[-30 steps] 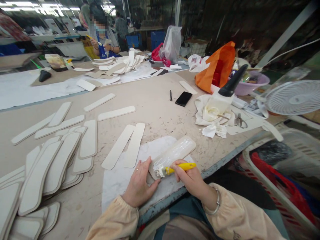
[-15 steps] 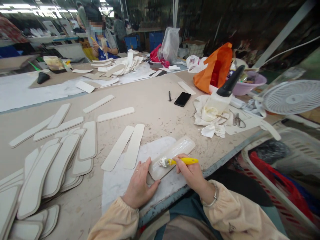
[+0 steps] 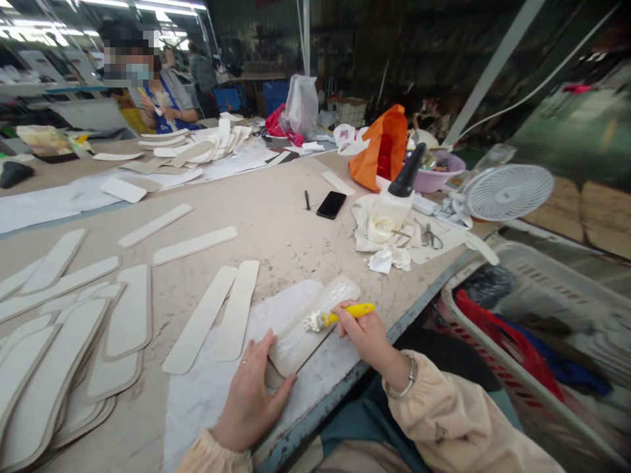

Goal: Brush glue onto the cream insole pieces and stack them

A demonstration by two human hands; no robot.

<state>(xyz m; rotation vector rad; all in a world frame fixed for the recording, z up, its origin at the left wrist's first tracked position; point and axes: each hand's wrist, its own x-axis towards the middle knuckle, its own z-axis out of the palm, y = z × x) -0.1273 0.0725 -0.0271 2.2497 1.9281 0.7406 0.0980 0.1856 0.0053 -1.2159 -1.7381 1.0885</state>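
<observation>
My right hand (image 3: pixel 362 335) grips the yellow handle of a brush (image 3: pixel 352 311). White, clumpy bristles rest on a long rounded panel (image 3: pixel 296 353), whose surface shines with a wet, clear coating. At the panel's near left end lies my left hand (image 3: pixel 251 394), fingers and thumb spread, touching its edge. Beneath the panel is a white sheet (image 3: pixel 190 407) on the table. Two pale, dry panels (image 3: pixel 200 322) lie side by side to the left, partly over this sheet.
Overlapping stacks of panels (image 3: pixel 59 374) fill the left side. A white black-topped container (image 3: pixel 387 213), a phone (image 3: pixel 331 205), scissors (image 3: pixel 431 238) and an orange bag (image 3: pixel 379 148) stand farther back. A plastic basket (image 3: pixel 532 263) sits beyond the table's right edge. A co-worker (image 3: pixel 162 105) is opposite.
The view has turned to the right. The brush has slid along the panel, away from my left hand, and wet sheen now shows nearer that end. My left hand stays at the panel's edge.
</observation>
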